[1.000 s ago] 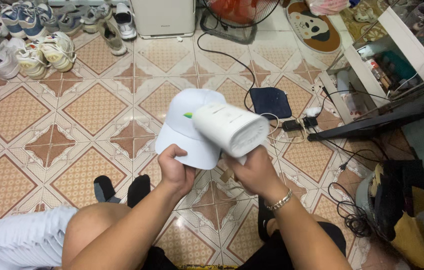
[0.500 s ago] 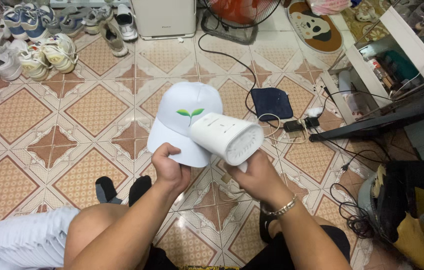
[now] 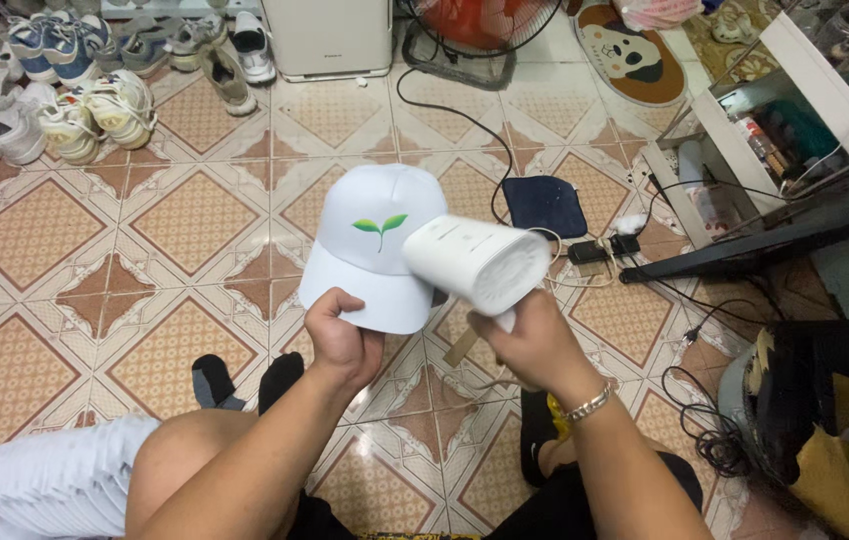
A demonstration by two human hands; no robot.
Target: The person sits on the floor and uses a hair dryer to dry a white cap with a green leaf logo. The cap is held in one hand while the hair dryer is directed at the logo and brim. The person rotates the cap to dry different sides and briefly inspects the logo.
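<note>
My left hand [image 3: 342, 338] grips the brim of a white cap [image 3: 374, 250] that has a small green leaf emblem on its front. The cap is held over the tiled floor with its front panel facing up toward me. My right hand [image 3: 534, 342] holds the handle of a white hair dryer [image 3: 474, 262], whose barrel lies close beside the cap's right side with its nozzle pointing at the front panel. A metal bracelet [image 3: 589, 404] sits on my right wrist.
A stack of white caps [image 3: 54, 480] lies at the lower left by my knee. Shoes [image 3: 74, 70] line the far left. A white appliance [image 3: 329, 35], a fan [image 3: 464, 30], a dark pad [image 3: 544, 205], a power strip with cables [image 3: 604, 248] and a white shelf [image 3: 774, 110] stand beyond.
The cap has turned so that its front panel with the green leaf emblem faces up. The dryer stays close at the cap's right side.
</note>
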